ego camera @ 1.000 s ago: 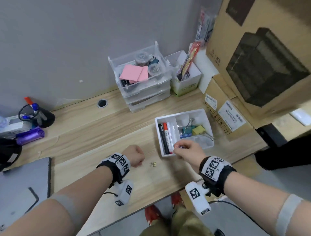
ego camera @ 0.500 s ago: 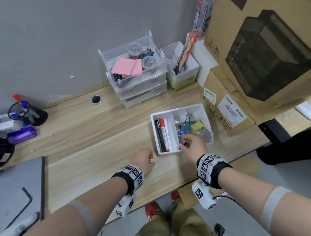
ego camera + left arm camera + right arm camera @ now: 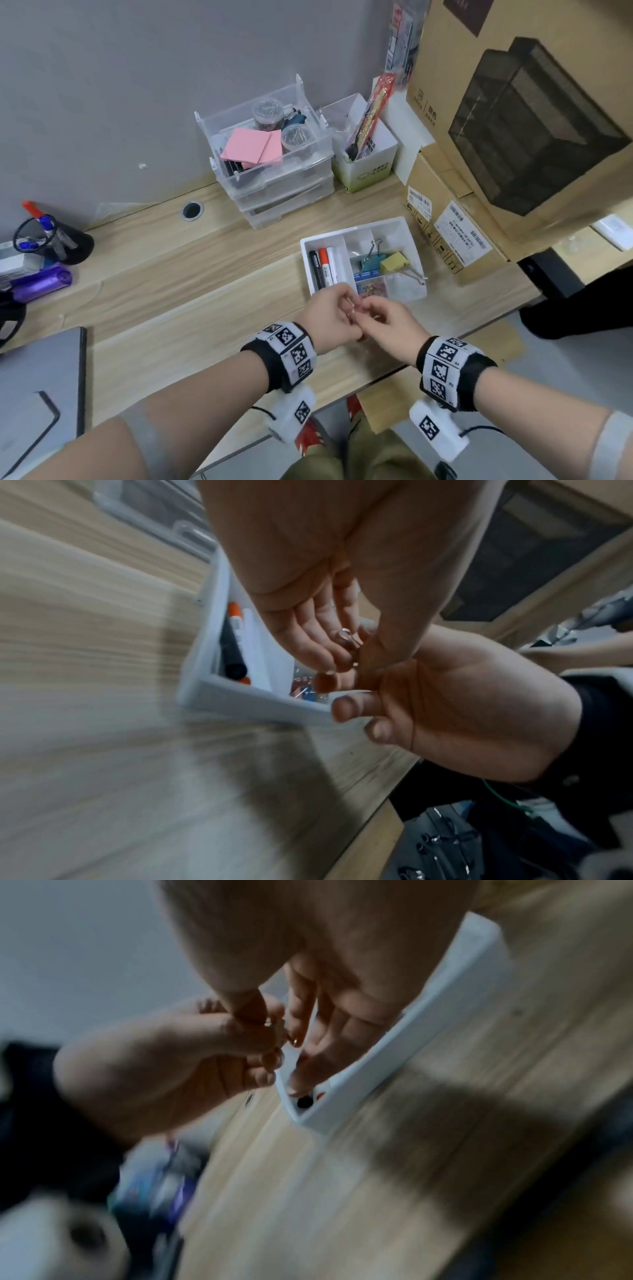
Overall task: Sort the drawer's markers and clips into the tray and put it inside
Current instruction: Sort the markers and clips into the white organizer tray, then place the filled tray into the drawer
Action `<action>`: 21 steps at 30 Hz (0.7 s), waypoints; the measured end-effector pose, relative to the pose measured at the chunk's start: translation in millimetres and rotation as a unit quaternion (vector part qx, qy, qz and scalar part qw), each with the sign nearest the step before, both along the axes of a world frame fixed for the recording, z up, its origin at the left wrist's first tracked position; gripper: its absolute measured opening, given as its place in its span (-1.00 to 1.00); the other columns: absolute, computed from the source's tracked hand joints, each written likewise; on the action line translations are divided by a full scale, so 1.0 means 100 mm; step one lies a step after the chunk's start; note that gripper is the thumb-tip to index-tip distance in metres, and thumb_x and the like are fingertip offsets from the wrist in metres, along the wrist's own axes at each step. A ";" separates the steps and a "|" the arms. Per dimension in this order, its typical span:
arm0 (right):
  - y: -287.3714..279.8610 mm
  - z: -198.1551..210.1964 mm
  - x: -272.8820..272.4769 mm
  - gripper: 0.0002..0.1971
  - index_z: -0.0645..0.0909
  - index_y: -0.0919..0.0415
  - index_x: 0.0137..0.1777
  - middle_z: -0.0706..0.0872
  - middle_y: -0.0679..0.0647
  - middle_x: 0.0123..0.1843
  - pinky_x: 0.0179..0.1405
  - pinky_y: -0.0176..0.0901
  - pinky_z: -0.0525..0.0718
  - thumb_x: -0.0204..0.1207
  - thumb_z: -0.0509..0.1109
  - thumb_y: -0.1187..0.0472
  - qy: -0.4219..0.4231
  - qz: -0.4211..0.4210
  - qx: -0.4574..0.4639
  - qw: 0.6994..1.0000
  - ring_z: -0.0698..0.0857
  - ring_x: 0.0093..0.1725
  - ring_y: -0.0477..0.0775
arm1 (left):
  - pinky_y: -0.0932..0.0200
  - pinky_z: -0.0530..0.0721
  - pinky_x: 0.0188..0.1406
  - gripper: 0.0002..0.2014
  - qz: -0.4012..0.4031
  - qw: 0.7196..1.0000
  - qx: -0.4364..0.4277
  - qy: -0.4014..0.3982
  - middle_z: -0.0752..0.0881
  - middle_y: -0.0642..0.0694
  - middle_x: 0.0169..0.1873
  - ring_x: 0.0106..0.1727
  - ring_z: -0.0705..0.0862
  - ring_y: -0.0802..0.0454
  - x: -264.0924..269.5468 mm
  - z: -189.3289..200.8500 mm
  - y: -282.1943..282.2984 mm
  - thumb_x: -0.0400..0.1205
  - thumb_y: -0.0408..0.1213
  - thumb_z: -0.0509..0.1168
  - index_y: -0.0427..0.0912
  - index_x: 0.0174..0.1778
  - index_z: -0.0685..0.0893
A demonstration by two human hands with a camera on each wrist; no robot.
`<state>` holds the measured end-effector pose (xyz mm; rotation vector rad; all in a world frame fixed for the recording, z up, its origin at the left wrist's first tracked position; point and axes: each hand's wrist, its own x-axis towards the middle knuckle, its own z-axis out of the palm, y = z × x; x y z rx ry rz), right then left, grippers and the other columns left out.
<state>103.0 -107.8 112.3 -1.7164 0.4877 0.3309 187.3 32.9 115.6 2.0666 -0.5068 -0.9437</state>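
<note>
Left hand (image 3: 329, 320), right hand (image 3: 387, 323) pinch tiny clip (image 3: 347, 639) (blurred) beside tray (image 3: 416, 253).

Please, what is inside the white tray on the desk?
The white tray holds markers in its long left compartment, binder clips on the right, and small coloured clips at the front. Both hands cover its near edge.

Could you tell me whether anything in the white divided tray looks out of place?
One thing: beside the yellow binder clip, a wire handle sticks out over the right rim of the white divided tray. The markers lie neatly in their compartment.
</note>
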 end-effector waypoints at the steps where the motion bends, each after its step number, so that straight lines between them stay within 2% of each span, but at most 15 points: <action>1: -0.02 -0.01 0.01 -0.92 0.70 0.17 -0.02 0.82 0.14 -0.20 -0.34 -0.08 0.75 0.59 0.44 0.17 0.018 -0.041 0.058 0.997 0.77 -0.28 0.11 | 0.20 0.70 -0.37 -0.67 0.008 1.000 -0.017 -0.001 0.71 0.02 -0.31 -0.43 0.65 0.16 0.00 0.03 -0.09 0.31 -0.42 0.48 -0.04 -0.07 0.64; 3: -0.11 -0.04 0.07 -0.88 0.71 0.29 0.01 0.82 0.29 -0.17 -0.35 -0.04 0.74 0.56 0.48 0.25 0.038 -0.119 0.100 0.987 0.74 -0.32 0.20 | 0.20 0.70 -0.34 -0.67 0.015 0.999 -0.036 -0.020 0.69 0.05 -0.31 -0.43 0.64 0.15 0.00 0.07 -0.21 0.34 -0.41 0.47 -0.05 -0.03 0.61; 5: -0.20 -0.09 0.14 -0.85 0.70 0.25 0.05 0.82 0.30 -0.11 -0.20 0.00 0.77 0.51 0.51 0.26 0.029 -0.145 0.038 0.988 0.77 -0.25 0.15 | 0.25 0.66 -0.31 -0.65 0.015 0.997 -0.027 -0.076 0.67 0.09 -0.24 -0.40 0.65 0.14 0.04 0.08 -0.23 0.37 -0.28 0.52 -0.03 0.01 0.59; 7: -0.27 -0.15 0.20 -0.79 0.65 0.12 0.11 0.80 0.11 -0.06 0.01 0.00 0.77 0.50 0.50 0.20 0.015 -0.116 -0.096 0.989 0.78 -0.12 0.04 | 0.25 0.60 -0.29 -0.66 0.029 0.992 -0.012 -0.121 0.63 0.08 -0.17 -0.30 0.63 0.09 0.13 0.06 -0.16 0.39 -0.17 0.52 0.00 0.01 0.56; 9: -0.31 -0.15 0.23 -0.66 0.58 0.04 0.27 0.70 -0.06 0.06 0.16 -0.06 0.70 0.51 0.49 0.14 0.019 -0.043 -0.205 0.978 0.72 0.04 -0.02 | 0.25 0.52 -0.27 -0.75 0.070 0.987 0.009 -0.148 0.59 0.05 -0.19 -0.23 0.60 0.05 0.27 0.02 -0.03 0.44 -0.21 0.44 0.00 -0.04 0.54; 10: -0.32 -0.16 0.25 -0.57 0.53 0.05 0.37 0.67 -0.09 0.12 0.22 -0.04 0.68 0.52 0.50 0.12 0.022 -0.011 -0.237 0.971 0.70 0.11 -0.02 | 0.25 0.49 -0.26 -0.78 0.092 0.982 0.026 -0.162 0.58 0.05 -0.20 -0.22 0.59 0.06 0.34 0.01 0.06 0.46 -0.24 0.41 -0.01 -0.05 0.54; 12: -0.33 -0.19 0.24 -0.52 0.51 0.08 0.42 0.68 -0.05 0.25 0.26 0.01 0.68 0.52 0.49 0.12 0.016 0.019 -0.280 0.960 0.68 0.15 -0.02 | 0.21 0.45 -0.27 -0.80 0.124 0.972 0.071 -0.189 0.56 0.07 -0.23 -0.24 0.55 0.11 0.47 -0.01 0.22 0.50 -0.23 0.38 -0.03 -0.04 0.52; 16: -0.28 -0.26 0.10 -0.70 0.60 0.01 0.29 0.56 -0.06 0.36 0.14 -0.18 0.68 0.57 0.40 0.08 -0.020 0.070 -0.326 0.942 0.62 0.08 -0.11 | 0.08 0.55 -0.33 -0.69 0.145 0.967 0.184 -0.097 0.70 -0.04 -0.25 -0.25 0.65 0.02 0.63 -0.10 0.38 0.56 -0.02 0.38 -0.12 0.05 0.51; 18: -0.26 -0.30 -0.01 -0.67 0.59 -0.05 0.35 0.49 -0.07 0.46 0.23 -0.13 0.66 0.59 0.34 0.06 -0.036 0.114 -0.323 0.939 0.59 0.25 -0.08 | 0.08 0.59 -0.33 -0.66 0.142 0.970 0.194 -0.040 0.78 -0.10 -0.22 -0.26 0.67 -0.01 0.64 -0.17 0.39 0.55 0.07 0.38 -0.15 -0.02 0.56; 20: -0.24 -0.35 -0.11 -0.54 0.45 -0.07 0.51 0.41 -0.03 0.52 0.32 -0.04 0.63 0.60 0.29 0.03 -0.027 0.189 -0.348 0.918 0.46 0.43 0.00 | 0.07 0.66 -0.30 -0.68 0.138 0.974 0.177 -0.006 0.84 -0.15 -0.26 -0.34 0.68 -0.03 0.62 -0.22 0.36 0.53 0.04 0.40 -0.17 -0.11 0.60; 21: -0.23 -0.38 -0.14 -0.49 0.36 -0.08 0.57 0.36 -0.01 0.54 0.30 0.00 0.64 0.60 0.27 0.03 -0.018 0.215 -0.367 0.905 0.42 0.45 0.05 | 0.08 0.67 -0.32 -0.73 0.126 0.976 0.176 -0.002 0.85 -0.17 -0.28 -0.38 0.68 -0.03 0.60 -0.22 0.33 0.54 -0.01 0.40 -0.17 -0.16 0.60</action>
